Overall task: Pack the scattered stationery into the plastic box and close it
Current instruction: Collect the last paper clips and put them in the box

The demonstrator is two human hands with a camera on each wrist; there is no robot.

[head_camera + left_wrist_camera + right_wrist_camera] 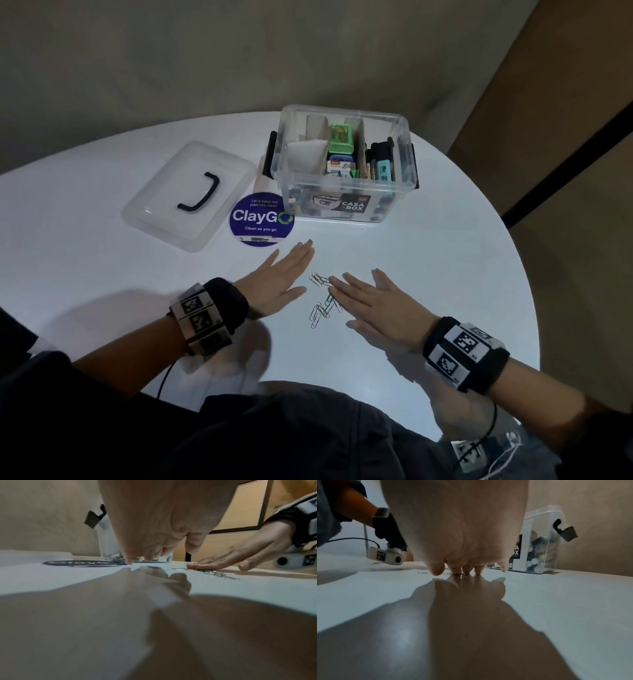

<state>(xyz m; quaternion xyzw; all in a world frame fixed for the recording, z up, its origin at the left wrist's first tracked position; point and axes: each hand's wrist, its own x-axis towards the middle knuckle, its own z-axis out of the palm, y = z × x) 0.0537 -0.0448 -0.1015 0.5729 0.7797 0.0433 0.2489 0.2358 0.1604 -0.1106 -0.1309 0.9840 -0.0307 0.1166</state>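
Observation:
Several silver paper clips point(322, 301) lie loose on the white round table point(428, 274) between my two hands. My left hand point(284, 274) lies flat with straight fingers just left of them. My right hand point(370, 301) is flat too, its fingertips point(334, 281) touching the clips point(216, 573) from the right. The clear plastic box point(346, 164) stands open behind them, with stationery sorted in its compartments. Its clear lid point(191, 195) with a black handle lies flat to the left of the box. In the right wrist view the fingertips point(467, 570) press down on the table.
A round blue "ClayGO" sticker point(262, 219) sits between the lid and the box. The table's front edge runs close to my body. A brown wall panel point(565, 137) with a dark strip stands to the right, beyond the table.

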